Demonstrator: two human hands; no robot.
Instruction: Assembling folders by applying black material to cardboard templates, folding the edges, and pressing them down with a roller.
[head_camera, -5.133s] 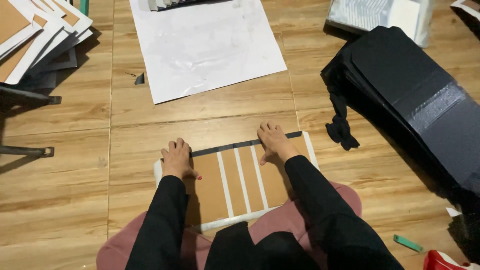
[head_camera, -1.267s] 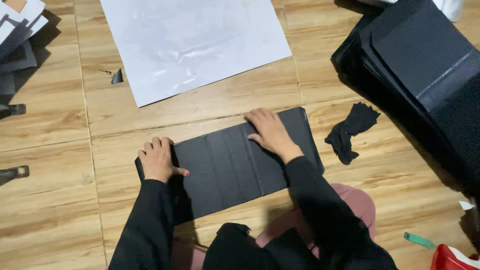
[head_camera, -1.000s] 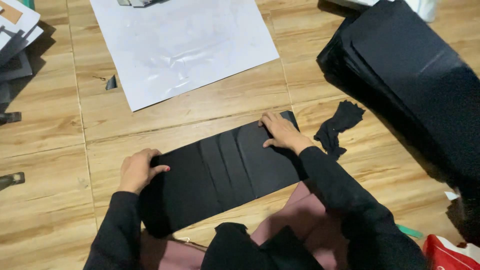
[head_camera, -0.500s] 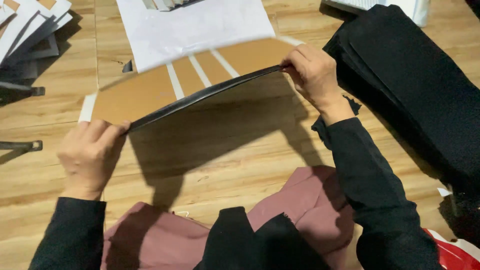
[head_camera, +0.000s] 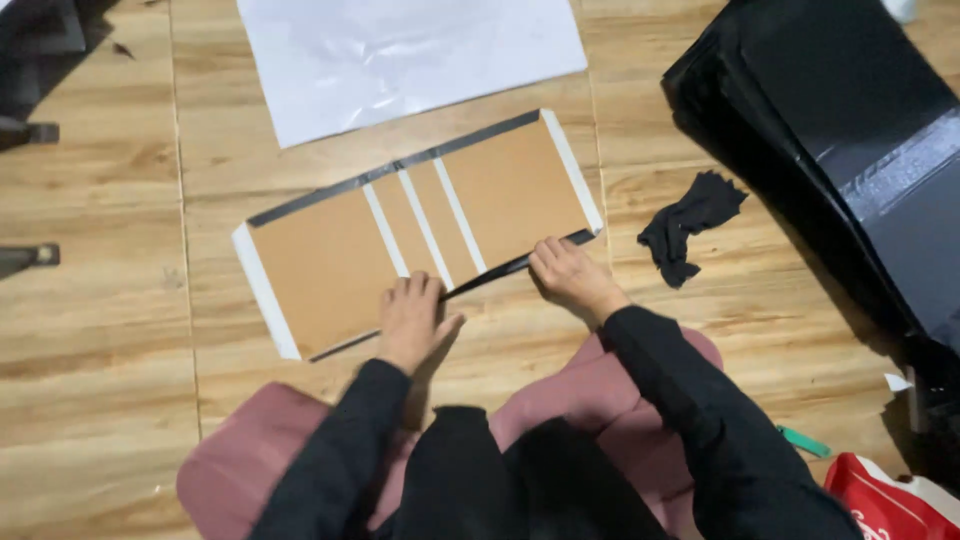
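cardboard cover panel (head_camera: 420, 230) lies flat on the wooden floor (head_camera: 100, 400) just ahead of your knees, brown side up, tilted a little, with white strips between its brown boards, white tabs at both short ends and a black border along the far and near edges. your left hand (head_camera: 412, 322) rests flat and spread on the near edge, fingers pressing the board. your right hand (head_camera: 568, 275) sits beside it on the same black edge, fingers curled down onto the flap; neither hand grips anything. a crumpled black cloth (head_camera: 690, 225) lies to the right, apart from the panel, and past it a stack of black covers (head_camera: 850, 140). a glossy white sheet (head_camera: 400, 55) lies beyond the panel. you sit on a pink cushion (head_camera: 600, 385).
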